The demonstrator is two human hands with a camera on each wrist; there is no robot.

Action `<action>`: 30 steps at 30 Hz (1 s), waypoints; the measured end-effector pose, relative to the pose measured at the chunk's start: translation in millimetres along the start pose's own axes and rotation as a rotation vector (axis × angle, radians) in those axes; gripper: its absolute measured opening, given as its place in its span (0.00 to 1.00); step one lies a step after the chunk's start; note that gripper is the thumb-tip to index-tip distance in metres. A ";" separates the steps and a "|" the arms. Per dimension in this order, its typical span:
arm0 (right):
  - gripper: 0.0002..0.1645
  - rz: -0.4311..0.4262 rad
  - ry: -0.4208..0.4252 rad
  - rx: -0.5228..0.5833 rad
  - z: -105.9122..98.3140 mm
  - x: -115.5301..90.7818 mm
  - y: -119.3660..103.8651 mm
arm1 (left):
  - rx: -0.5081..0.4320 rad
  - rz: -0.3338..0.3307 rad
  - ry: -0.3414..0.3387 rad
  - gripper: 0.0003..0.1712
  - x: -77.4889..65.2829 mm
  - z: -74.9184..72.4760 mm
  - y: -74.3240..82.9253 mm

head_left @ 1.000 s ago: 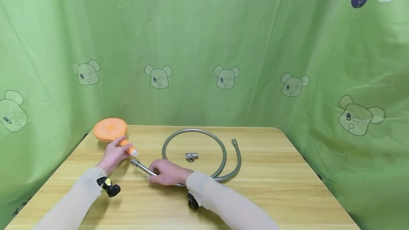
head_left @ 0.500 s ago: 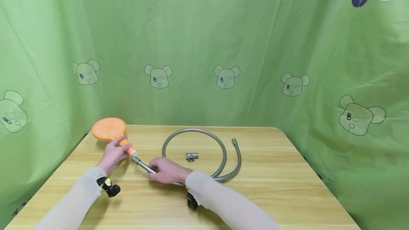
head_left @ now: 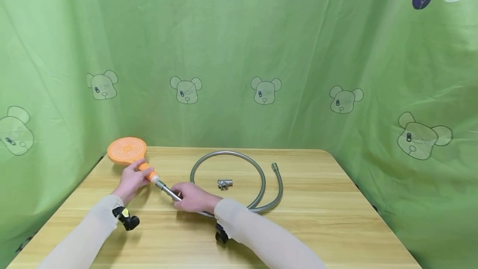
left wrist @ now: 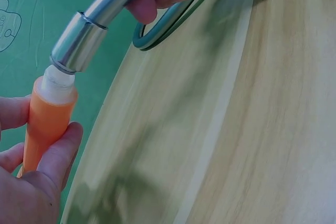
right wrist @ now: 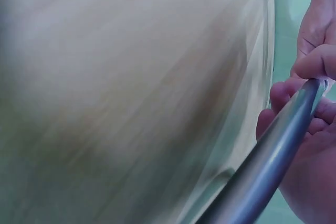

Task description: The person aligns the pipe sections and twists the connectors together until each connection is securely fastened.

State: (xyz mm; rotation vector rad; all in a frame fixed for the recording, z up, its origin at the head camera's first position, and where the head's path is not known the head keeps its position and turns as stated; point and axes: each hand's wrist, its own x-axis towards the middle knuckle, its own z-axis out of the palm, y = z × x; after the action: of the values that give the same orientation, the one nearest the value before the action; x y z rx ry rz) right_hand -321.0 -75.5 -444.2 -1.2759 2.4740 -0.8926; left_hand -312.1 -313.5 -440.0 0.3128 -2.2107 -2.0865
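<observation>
An orange shower head [head_left: 127, 150] is held above the table's left side, and my left hand [head_left: 132, 181] grips its handle. The handle's white threaded end [left wrist: 56, 85] points toward my right hand. My right hand [head_left: 196, 197] holds a grey metallic shower hose [head_left: 171, 194] a little behind its end. In the left wrist view the hose's metal connector [left wrist: 79, 43] meets the tip of the white threaded end at an angle, with most of the thread still showing. In the right wrist view the fingers [right wrist: 281, 95] of my right hand curl round the hose.
The rest of the hose loops on the wooden table [head_left: 321, 227], its free end fitting [head_left: 274, 167] at the right. Inside the loop lies a small chrome tee valve [head_left: 225, 184]. A green curtain [head_left: 231, 123] surrounds the table's back and sides.
My right hand has moved the hose slightly up and left, and its connector has come from just apart to touching the shower head's threaded end. The left hand has barely moved.
</observation>
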 end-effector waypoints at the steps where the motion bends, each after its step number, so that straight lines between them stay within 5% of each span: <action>1: 0.17 0.007 -0.003 0.019 -0.1 0.6 0.1 | 0.007 0.004 0.001 0.42 0.0 -0.4 0.6; 12: 0.25 0.066 -0.008 0.134 0.0 3.7 -0.3 | 0.018 0.002 -0.004 0.42 -0.4 -1.6 -0.7; 23: 0.18 0.122 0.043 0.248 2.9 8.4 -8.5 | 0.032 -0.001 0.009 0.43 1.6 -1.6 0.2; 30: 0.17 0.141 0.091 0.200 5.8 14.3 -12.0 | 0.044 -0.003 0.016 0.42 0.7 -1.5 1.6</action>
State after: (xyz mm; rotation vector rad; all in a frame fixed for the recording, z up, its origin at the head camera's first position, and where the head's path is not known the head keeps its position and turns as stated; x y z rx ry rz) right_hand -319.0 -94.5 -440.4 -1.0039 2.4325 -1.1503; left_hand -312.6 -315.0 -438.3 0.3356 -2.2512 -2.0316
